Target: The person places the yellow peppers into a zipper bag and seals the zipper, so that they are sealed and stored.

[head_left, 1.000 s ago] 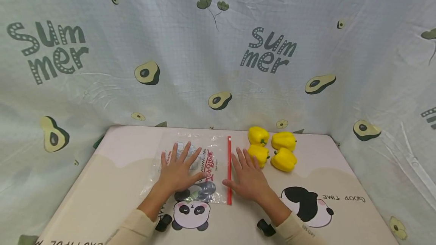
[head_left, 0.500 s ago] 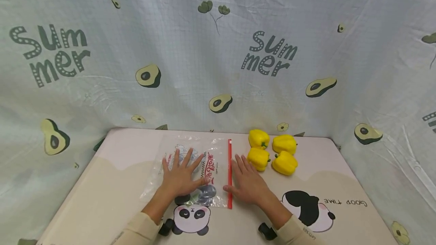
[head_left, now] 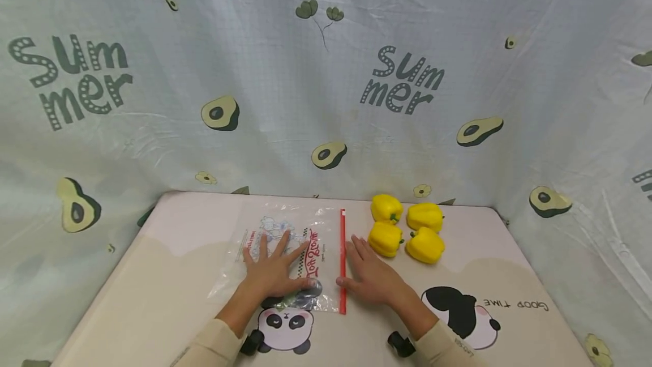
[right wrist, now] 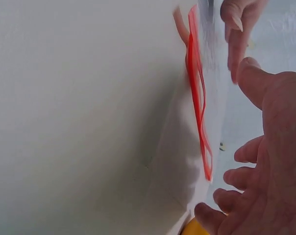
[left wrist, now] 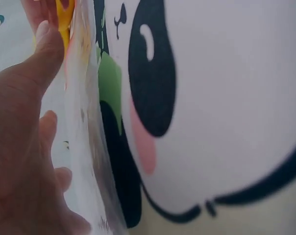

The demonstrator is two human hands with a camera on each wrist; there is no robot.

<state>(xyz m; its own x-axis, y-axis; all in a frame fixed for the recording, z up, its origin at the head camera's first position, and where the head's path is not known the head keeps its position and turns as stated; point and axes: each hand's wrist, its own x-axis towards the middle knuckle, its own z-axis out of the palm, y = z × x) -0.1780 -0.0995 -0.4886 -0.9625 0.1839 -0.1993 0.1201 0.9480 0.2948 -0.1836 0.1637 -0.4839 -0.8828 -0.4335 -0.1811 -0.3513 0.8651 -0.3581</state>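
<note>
A clear zip bag [head_left: 328,225] with red lettering and a red zip strip [head_left: 343,254] lies flat on the table. Over its middle, my left hand [head_left: 275,273] is spread with the fingers straight; in the left wrist view its thumb [left wrist: 47,49] and fingers are close to the plastic. My right hand [head_left: 376,276] lies just right of the strip, fingers extended, thumb reaching the strip's edge. The right wrist view shows the red strip [right wrist: 196,98] slightly gaping beside this hand. Several yellow bell peppers [head_left: 385,239] sit together just beyond the right hand's fingertips. Neither hand grips anything.
The table [head_left: 168,265] has a pale cover with printed pandas. A white curtain [head_left: 275,72] with avocado and lettering prints hangs behind and at both sides. Dark wrist-worn devices, such as the right one [head_left: 400,344], sit below the wrists.
Both hands have drawn back slightly toward the near edge, and the left has shifted a little right. The right hand's fingers have come closer together. The bag and peppers stay in place.
</note>
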